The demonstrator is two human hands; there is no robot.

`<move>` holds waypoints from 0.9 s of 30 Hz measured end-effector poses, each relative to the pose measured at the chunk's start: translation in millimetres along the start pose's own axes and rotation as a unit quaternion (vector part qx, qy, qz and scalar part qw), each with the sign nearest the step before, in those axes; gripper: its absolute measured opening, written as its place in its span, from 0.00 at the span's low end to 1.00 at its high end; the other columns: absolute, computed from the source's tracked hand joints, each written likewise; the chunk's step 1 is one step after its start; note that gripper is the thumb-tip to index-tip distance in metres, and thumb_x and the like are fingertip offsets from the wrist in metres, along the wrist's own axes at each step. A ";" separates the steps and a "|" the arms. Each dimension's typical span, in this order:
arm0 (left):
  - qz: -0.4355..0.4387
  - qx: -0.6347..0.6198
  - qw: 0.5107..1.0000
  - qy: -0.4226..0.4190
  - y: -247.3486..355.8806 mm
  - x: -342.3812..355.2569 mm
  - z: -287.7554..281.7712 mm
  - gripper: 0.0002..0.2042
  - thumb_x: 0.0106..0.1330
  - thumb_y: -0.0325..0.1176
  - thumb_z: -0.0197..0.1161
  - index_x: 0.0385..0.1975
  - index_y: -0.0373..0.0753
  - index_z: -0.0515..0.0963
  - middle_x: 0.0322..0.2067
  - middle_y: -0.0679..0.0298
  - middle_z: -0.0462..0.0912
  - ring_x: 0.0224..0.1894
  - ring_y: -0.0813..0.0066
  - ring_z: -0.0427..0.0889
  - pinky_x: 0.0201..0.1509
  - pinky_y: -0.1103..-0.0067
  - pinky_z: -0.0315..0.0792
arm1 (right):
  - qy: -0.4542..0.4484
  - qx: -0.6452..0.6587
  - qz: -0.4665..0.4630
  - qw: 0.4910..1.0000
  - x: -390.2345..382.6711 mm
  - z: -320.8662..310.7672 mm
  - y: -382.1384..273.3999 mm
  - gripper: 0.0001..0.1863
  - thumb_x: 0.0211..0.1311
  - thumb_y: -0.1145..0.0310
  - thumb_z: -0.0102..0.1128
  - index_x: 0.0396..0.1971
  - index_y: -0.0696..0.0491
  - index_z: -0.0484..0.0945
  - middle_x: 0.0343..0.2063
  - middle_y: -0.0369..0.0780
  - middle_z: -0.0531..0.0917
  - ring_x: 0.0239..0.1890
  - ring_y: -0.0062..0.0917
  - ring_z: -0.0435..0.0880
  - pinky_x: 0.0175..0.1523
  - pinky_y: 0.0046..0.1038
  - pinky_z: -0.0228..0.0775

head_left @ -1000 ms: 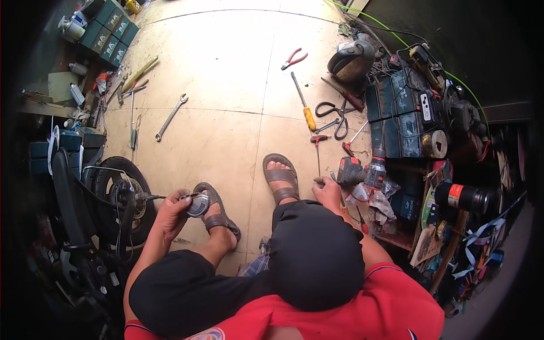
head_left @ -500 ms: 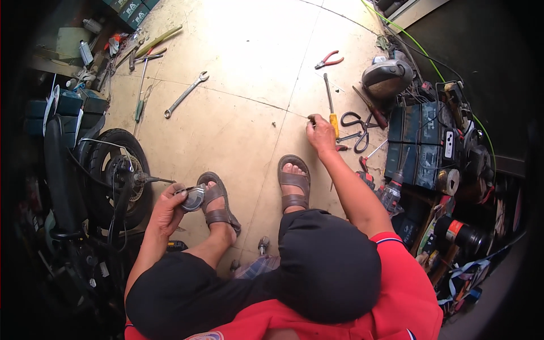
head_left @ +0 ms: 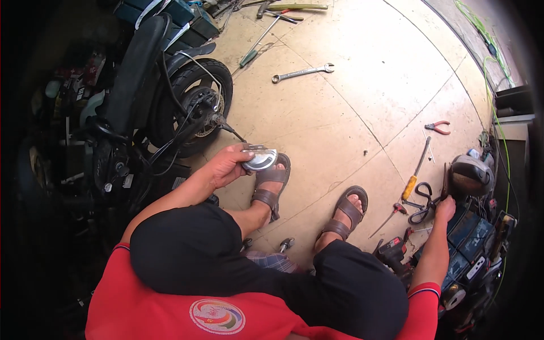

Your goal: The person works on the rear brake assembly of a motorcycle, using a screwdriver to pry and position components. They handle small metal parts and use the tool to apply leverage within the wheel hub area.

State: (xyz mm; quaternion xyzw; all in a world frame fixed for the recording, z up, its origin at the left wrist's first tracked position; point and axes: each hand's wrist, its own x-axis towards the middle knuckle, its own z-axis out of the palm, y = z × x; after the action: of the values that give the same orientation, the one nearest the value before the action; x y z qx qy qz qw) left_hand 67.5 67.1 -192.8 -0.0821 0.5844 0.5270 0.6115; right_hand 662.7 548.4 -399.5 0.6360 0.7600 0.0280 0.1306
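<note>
My left hand (head_left: pixel 228 164) is closed on a silver rounded metal part (head_left: pixel 262 159), held above my left sandal with the thumb on its upper side. My right hand (head_left: pixel 446 209) is stretched far out to the right, at the lower end of a dark, slim long-handled tool (head_left: pixel 445 182). Its fingers are mostly hidden, so whether they grip the tool does not show. Just left of that hand lie black-handled scissors (head_left: pixel 422 204). A yellow-handled screwdriver (head_left: pixel 409 187) and a small red-handled tool (head_left: pixel 399 208) are on the tiles beside them.
A motorbike rear wheel (head_left: pixel 192 107) stands at the left. Farther off lie a combination wrench (head_left: pixel 303 73), red-handled pliers (head_left: pixel 438 127) and a green-handled screwdriver (head_left: pixel 248 58). A power drill (head_left: pixel 391 252) and dark blue batteries (head_left: pixel 470 241) crowd the right side.
My right hand has moved right, from beside the yellow screwdriver to the dark tool past the scissors. The view has turned rightward. My left hand still holds the silver part.
</note>
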 end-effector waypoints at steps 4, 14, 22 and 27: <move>0.046 -0.061 0.997 0.028 -1.7 -18.1 -17.9 0.20 0.73 0.29 0.62 0.62 0.30 0.73 0.55 0.56 0.83 0.54 0.71 0.83 0.58 0.73 0.77 | 0.014 -0.026 -0.041 0.999 -3.6 0.6 -12.8 0.09 0.59 0.70 0.60 0.36 0.59 0.80 0.40 0.55 0.84 0.44 0.53 0.85 0.52 0.48 0.78; 0.163 -0.271 0.943 0.101 -10.4 0.3 -64.6 0.09 0.72 0.30 0.66 0.49 0.40 0.79 0.41 0.65 0.85 0.40 0.76 0.80 0.39 0.78 0.72 | -0.160 0.496 0.064 0.851 -75.1 -82.1 -99.8 0.11 0.66 0.66 0.63 0.42 0.57 0.83 0.23 0.34 0.80 0.21 0.21 0.77 0.27 0.25 0.68; 0.211 -0.395 0.886 0.118 -17.4 33.2 -97.9 0.07 0.73 0.35 0.66 0.45 0.42 0.80 0.36 0.66 0.83 0.38 0.73 0.78 0.39 0.77 0.71 | -0.439 0.562 -0.130 0.689 -132.3 -267.4 -285.5 0.14 0.64 0.64 0.68 0.43 0.56 0.81 0.22 0.30 0.77 0.21 0.13 0.74 0.23 0.16 0.59; 0.190 -0.416 0.878 0.142 -35.3 52.7 -108.5 0.08 0.73 0.38 0.66 0.45 0.43 0.81 0.38 0.66 0.83 0.39 0.72 0.77 0.41 0.76 0.71 | -0.521 0.488 -0.249 0.655 -156.1 -289.4 -397.7 0.11 0.62 0.67 0.67 0.41 0.56 0.82 0.32 0.34 0.85 0.31 0.15 0.81 0.33 0.17 0.68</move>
State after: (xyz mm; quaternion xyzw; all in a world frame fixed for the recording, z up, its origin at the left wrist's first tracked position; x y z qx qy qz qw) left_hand 13.0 3.1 -286.2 -0.2903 0.3963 0.8104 0.3195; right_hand 237.8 356.7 -178.0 0.3058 0.6019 -0.7159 0.1780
